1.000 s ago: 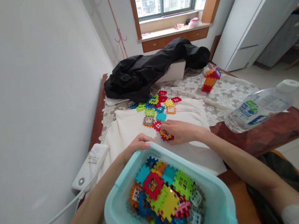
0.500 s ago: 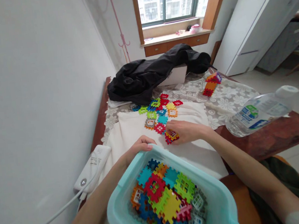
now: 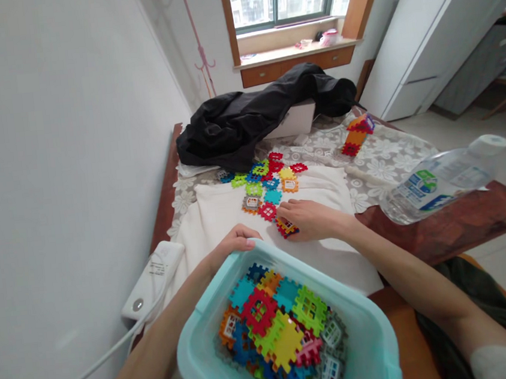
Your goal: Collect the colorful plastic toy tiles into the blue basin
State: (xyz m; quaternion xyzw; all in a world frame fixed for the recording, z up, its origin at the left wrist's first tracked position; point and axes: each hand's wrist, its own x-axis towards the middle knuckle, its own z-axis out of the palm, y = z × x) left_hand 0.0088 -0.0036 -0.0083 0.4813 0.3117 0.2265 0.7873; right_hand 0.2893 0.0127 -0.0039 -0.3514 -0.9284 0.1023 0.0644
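Note:
My left hand [image 3: 234,243] grips the far rim of a light blue plastic bin [image 3: 371,328] that is full of colourful interlocking plastic tiles [image 3: 282,337]. My right hand [image 3: 313,219] rests on the white cloth [image 3: 220,217], fingers closed round a small stack of tiles [image 3: 286,227], yellow and red. Just beyond it several loose tiles [image 3: 267,183] lie scattered on the cloth, a red one [image 3: 267,211] nearest my fingers.
A small tower of tiles [image 3: 355,133] stands on the lace tablecloth at the back right. A black jacket [image 3: 254,117] covers a white box at the table's far end. A plastic water bottle [image 3: 442,184] lies on the right. A white power strip [image 3: 154,278] sits by the wall.
My right hand has kept its hold on the small stack of tiles and shifted it slightly on the cloth. The left hand stays on the bin's rim.

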